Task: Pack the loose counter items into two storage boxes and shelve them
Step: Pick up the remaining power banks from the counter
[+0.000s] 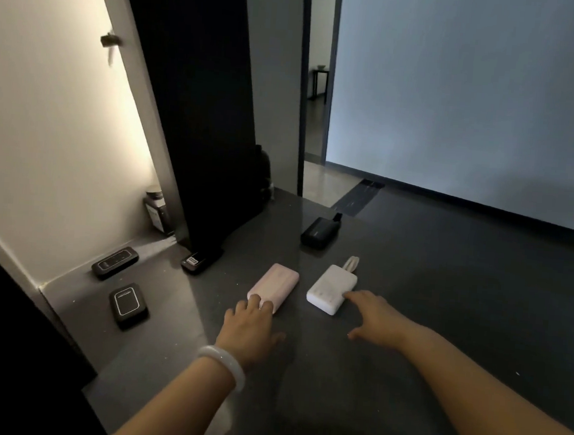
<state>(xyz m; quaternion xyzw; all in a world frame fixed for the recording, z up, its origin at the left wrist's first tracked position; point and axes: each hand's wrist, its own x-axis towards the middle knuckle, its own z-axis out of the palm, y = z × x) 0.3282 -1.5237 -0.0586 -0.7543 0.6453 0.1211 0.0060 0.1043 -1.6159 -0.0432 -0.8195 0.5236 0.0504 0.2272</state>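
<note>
left fingers rest on pink power bank.

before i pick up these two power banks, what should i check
1. Left hand on pink power bank: ok, fingers rest on its near end.
2. Right hand on white power bank: ok, fingertips touch its side.
3. Firm grip on either: not ok, no fingers wrapped round yet.
4. Cable loop of the white one free: ok, apart from the black power bank.
5. Storage box in view: not ok, none visible.
</note>
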